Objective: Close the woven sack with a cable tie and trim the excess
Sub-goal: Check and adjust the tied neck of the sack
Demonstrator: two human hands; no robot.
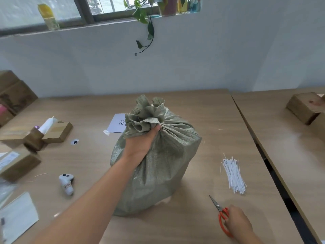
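A grey-green woven sack stands upright in the middle of the wooden table. Its mouth is bunched into a ruffled neck. My left hand is shut around that neck from the near side. No cable tie shows on the neck; my fingers cover it. A bundle of white cable ties lies to the right of the sack. Orange-handled scissors lie shut at the front right, blades pointing away and left. My right hand rests over their handles.
A white game-style controller lies front left. Cardboard boxes crowd the left side. A printed paper sheet lies behind the sack. A second table with boxes stands to the right across a dark gap.
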